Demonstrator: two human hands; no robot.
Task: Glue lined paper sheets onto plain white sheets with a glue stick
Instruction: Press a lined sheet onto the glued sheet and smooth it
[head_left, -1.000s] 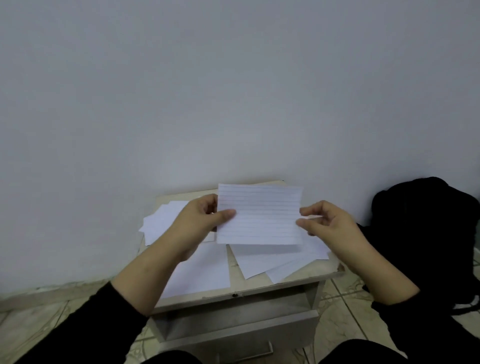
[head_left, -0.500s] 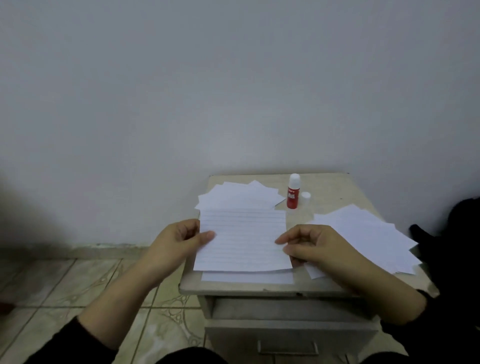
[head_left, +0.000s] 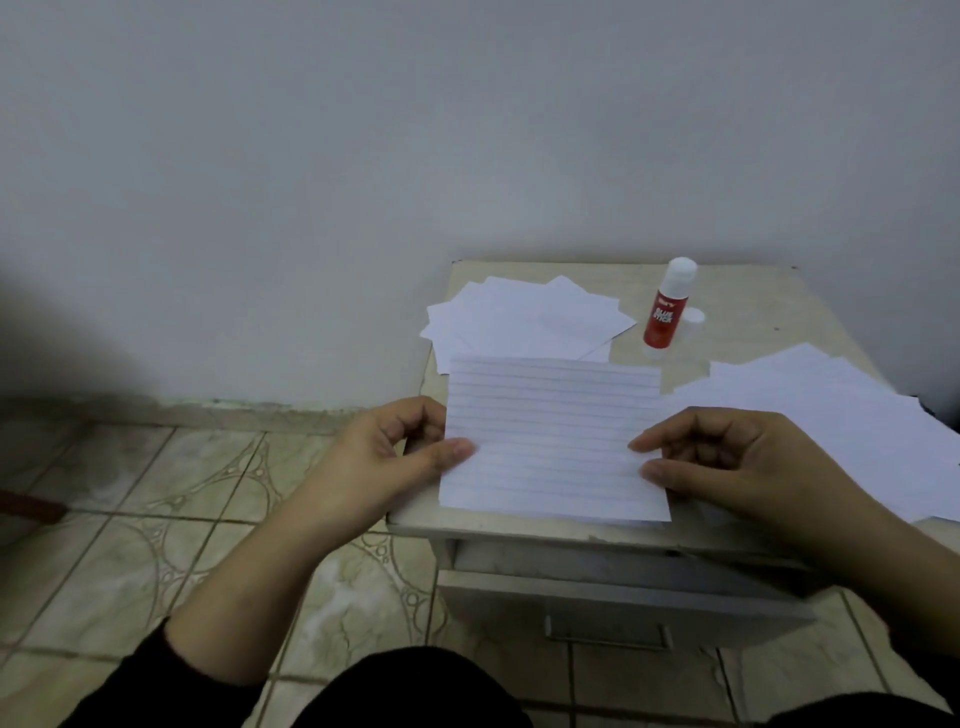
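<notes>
Left hand: thumb and curled fingers pinch the left edge of the white lined paper sheet.
Right hand: fingers curled, pinching its right edge.
Lined sheet: flat on the beige cabinet top, front edge.
Red-and-white glue stick: upright behind, uncapped.

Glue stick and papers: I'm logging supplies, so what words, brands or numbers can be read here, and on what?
"GLUE STICK": white letters on the red body of the glue stick, standing upright on the small table.
A small line above it, likely a brand, is too blurred to read.
Lined sheet: ruled lines only, no writing.
Plain white sheets: no text visible.
</notes>
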